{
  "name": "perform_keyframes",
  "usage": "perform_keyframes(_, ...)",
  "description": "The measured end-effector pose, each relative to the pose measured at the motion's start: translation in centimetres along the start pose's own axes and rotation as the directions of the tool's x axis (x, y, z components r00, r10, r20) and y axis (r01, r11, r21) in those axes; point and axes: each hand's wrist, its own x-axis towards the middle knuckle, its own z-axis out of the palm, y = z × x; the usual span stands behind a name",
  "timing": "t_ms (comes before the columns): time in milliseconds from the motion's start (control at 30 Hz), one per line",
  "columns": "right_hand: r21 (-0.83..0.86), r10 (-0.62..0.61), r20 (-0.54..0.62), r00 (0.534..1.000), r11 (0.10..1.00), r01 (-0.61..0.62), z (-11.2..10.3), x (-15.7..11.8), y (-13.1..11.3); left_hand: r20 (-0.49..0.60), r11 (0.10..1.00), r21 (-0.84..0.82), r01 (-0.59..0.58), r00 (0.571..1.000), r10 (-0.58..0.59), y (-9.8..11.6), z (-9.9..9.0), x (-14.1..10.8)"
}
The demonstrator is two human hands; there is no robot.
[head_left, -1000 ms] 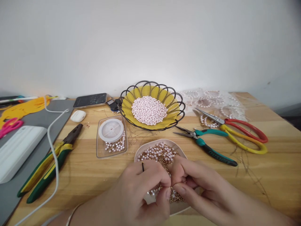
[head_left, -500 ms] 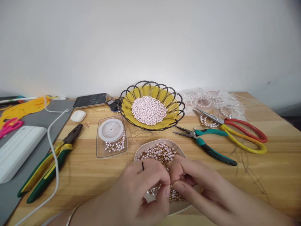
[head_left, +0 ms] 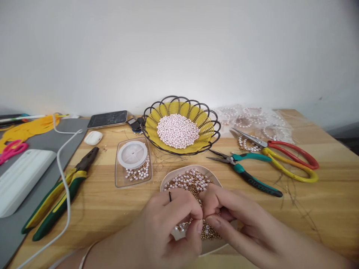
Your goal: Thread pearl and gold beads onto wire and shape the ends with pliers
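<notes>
Over a pale bowl (head_left: 165, 175) of pink pearls (head_left: 196, 179) and small gold beads (head_left: 209, 231), my two hands meet fingertip to fingertip. My left hand (head_left: 174, 224) pinches thumb against forefinger; a black ring circles one finger. Close against it, my right hand (head_left: 232, 216) is pinched too, its thumb pointing left. Whatever lies between the fingertips is too small to make out. A clear box (head_left: 119, 175) with a white spool (head_left: 132, 155) and loose beads sits beyond my left hand.
Behind the bowl stands a yellow basket (head_left: 206, 130) of pink pearls. Teal-handled pliers (head_left: 252, 173) and red-and-yellow scissors (head_left: 291, 157) lie right, near bagged pearl loops (head_left: 252, 116). Green-and-yellow pliers (head_left: 63, 198), a white cable (head_left: 67, 194), a phone (head_left: 108, 119) and a white case (head_left: 93, 138) lie left.
</notes>
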Motion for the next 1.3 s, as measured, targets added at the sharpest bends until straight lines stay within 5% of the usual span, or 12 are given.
perform_keyframes(800,0.126,0.054,0.035,0.998,0.990,-0.058,0.0,-0.1,0.1,-0.003,1.000,0.005,-0.013,1.000,0.013,-0.1,0.2,-0.1)
perform_keyframes(1300,-0.017,-0.034,-0.011,0.999,0.999,0.034,0.1,-0.3,0.7,-0.004,1.000,0.012,0.000,1.000,0.000,0.1,0.2,-0.1)
